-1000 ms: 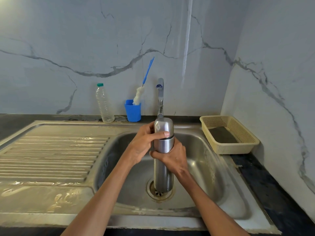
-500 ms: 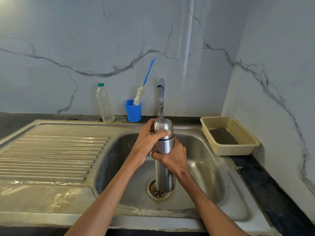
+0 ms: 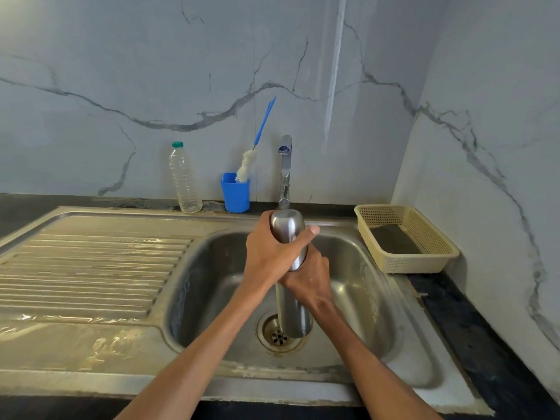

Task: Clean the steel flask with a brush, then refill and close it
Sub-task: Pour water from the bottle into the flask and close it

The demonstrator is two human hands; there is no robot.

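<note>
Gripping the steel flask point(image 3: 293, 307) upright over the sink point(image 3: 363, 286) drain – left hand point(image 3: 268, 253) fingers curled round its cap point(image 3: 287, 225), right hand point(image 3: 312, 280) fingers wrapped round the body below. Brush point(image 3: 251, 156) stands in blue cup point(image 3: 235, 194) on the counter point(image 3: 491, 338); no readable writing – tap point(image 3: 285, 168) badge too small.

1. Flask point(image 3: 291, 310): plain silver steel, brushed sheen.
2. Sink point(image 3: 357, 286): grey steel, yellowish-brown staining; draining board point(image 3: 91, 262) ribbed with parallel grooves.
3. Wall point(image 3: 151, 71): pale grey-white marble pattern, dark grey veins.
4. Brush point(image 3: 247, 165): white bristles, blue handle.
5. Cup point(image 3: 235, 194): solid bright blue.
6. Plastic bottle point(image 3: 185, 180): clear, ridged, green cap.
7. Basket point(image 3: 424, 234): cream-yellow, fine perforated mesh.
8. Counter point(image 3: 485, 344): black, faint specks.
9. Tap point(image 3: 285, 165): silver with blue mark near top.
</note>
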